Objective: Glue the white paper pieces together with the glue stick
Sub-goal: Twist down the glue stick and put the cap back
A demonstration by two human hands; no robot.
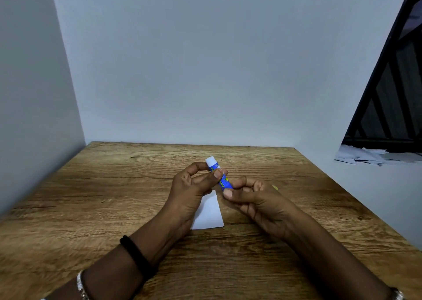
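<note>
Paper piece [209,215], white, flat on wooden counter [91,197], near edge partly under left wrist. Left hand [189,185] pinches glue stick [224,181] mid-body; right hand [258,201] grips its near blue end. Stick tilted above paper, white end pointing far-left.

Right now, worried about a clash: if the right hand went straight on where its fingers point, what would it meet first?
Likely the left hand, pinching the glue stick that the right hand also grips; depth is unclear.

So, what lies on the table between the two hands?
In the head view, white paper lies flat on the table between the left hand and right hand, under the glue stick both hold.
</note>
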